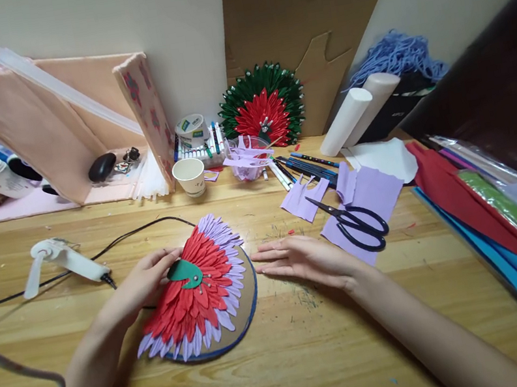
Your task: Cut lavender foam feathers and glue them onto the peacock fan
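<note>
A round cardboard disc (pixel 244 298) with a blue rim carries layered red crepe-paper petals (pixel 202 256) and an outer fringe of lilac petals. A green piece (pixel 185 274) with small pearl-tipped stamens sits at its left side. My left hand (pixel 153 274) grips the disc by its left edge, fingers partly hidden beside the green piece. My right hand (pixel 299 259) is open, its fingers stretched toward the disc's right rim, close to it and holding nothing. To the right, black-handled scissors (pixel 355 220) lie on lilac crepe paper (pixel 380 193).
Behind stand a paper cup (pixel 190 178), a plastic tub (pixel 249 162) with lilac scraps, pens (pixel 306 169), and a green-and-red petal disc (pixel 262 113) against cardboard. A white handheld fan (pixel 66 260) with a black cable lies left. Coloured paper sheets (pixel 493 233) are stacked right.
</note>
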The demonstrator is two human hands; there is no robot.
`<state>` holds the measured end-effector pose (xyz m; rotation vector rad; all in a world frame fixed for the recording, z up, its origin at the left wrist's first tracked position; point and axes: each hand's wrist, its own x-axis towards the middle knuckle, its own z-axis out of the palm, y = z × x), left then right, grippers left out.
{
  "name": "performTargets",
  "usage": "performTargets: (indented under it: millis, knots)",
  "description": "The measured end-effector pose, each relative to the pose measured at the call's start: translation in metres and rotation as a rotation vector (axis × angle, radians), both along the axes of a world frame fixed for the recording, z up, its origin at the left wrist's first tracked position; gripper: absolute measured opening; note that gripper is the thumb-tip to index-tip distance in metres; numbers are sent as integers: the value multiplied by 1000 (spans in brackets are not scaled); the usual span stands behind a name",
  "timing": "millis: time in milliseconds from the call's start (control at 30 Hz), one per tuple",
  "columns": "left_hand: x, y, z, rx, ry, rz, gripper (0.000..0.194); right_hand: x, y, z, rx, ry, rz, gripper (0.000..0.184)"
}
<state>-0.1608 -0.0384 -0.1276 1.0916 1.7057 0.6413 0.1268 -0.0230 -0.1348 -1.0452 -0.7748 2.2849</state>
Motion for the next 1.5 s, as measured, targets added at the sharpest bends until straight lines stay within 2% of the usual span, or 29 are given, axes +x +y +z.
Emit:
performTargets:
  millis: [133,300,467,567,667,800,1000,1067,1200,1267,1367,1433,1500]
  knots:
    - [3,-3,10,-60,-97,-69,37,-6,-2,-5,16,-1,-29,25]
    - [3,-4,10,-105,-296,-113,36,-7,-5,-9,131,-47,-35,30]
    - [4,-2,8,0,-406,27,27,-9,-8,-14,306,-182,36,35]
    - [10,-3,7,78,-449,160,25,-14,-9,-14,331,-130,92,32]
    - [19,-6,6,134,-498,253,23,-17,-9,-13,315,-95,45,31]
    - [33,-11,5,186,-591,281,27,-13,-4,-8,306,-47,-67,31]
    - [55,-19,8,200,-776,264,36,-4,3,-8,465,-182,-77,24]
    - [58,-22,7,172,-763,235,39,-2,5,-11,478,-194,-64,24]
    - [57,-25,-1,134,-580,179,41,-2,6,-18,502,-262,-77,31]
    - [56,-25,-4,140,-518,161,41,-2,6,-20,582,-342,-201,37]
    - [58,-26,-5,168,-498,140,40,-5,6,-14,856,-553,-414,37]
    - [60,-27,-5,184,-491,117,39,-10,8,-4,1066,-698,-413,29]
    - [63,-28,-5,197,-492,79,37,-18,11,7,1222,-782,-303,22]
